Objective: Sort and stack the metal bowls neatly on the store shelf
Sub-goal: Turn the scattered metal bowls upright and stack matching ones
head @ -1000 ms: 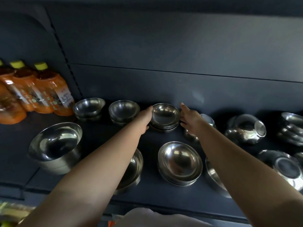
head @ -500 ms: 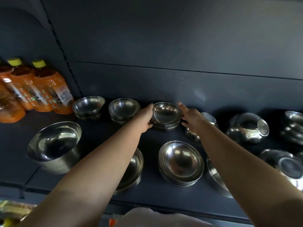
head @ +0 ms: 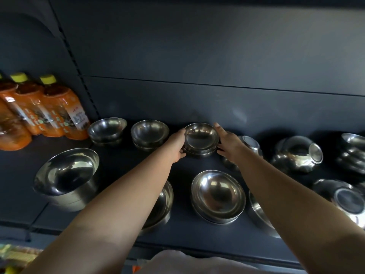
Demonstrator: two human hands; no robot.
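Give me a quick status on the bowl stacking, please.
Left hand and right hand bracket small bowl stack, back row. Grip unclear. Tipped bowl behind right hand.

1. We stretch both bare forearms far ahead, converging toward the middle.
2. Our left hand lies on its side with the fingers curved round what sits between the two hands.
3. Our right hand mirrors it (fingers straighter, forefinger pointing far), the palm turned left, fingertips low.
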